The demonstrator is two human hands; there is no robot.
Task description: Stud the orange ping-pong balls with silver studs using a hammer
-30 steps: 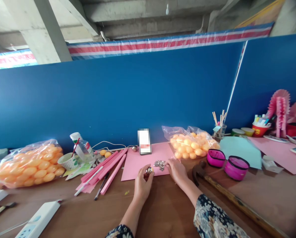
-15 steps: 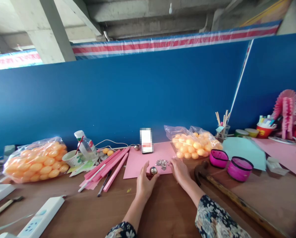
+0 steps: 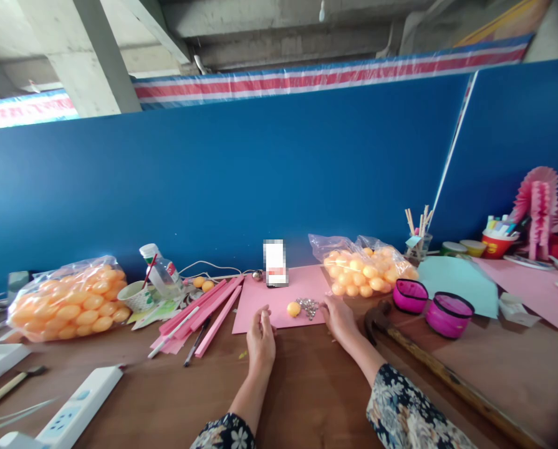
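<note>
A plain orange ball [image 3: 293, 309] rests on the pink paper sheet [image 3: 255, 299], touching or nearly touching a small pile of shiny silver pieces [image 3: 309, 308]. To the ball's left is my left hand [image 3: 261, 340], fingers stretched out and apart from the ball, with nothing visible in it. Just right of the silver pile, my right hand [image 3: 339, 318] lies low over the sheet's edge. Its thumb and fingers are bent together; whatever they hold is too small or hidden. Behind, a phone [image 3: 275, 262] stands upright beside a silver ball [image 3: 257, 275].
Clear bags of orange balls stand left [image 3: 73, 299] and right [image 3: 363, 268]. Pink strips [image 3: 208, 305] and a paper cup [image 3: 136, 296] are to the left. A long-handled hammer [image 3: 437, 362] lies right, by two magenta bands [image 3: 449, 315]. A power strip [image 3: 80, 399] lies front left.
The silver ball at my left fingers is no longer visible; an orange ball shows near that spot. My left hand has drawn back left and opened. My right hand has barely moved.
</note>
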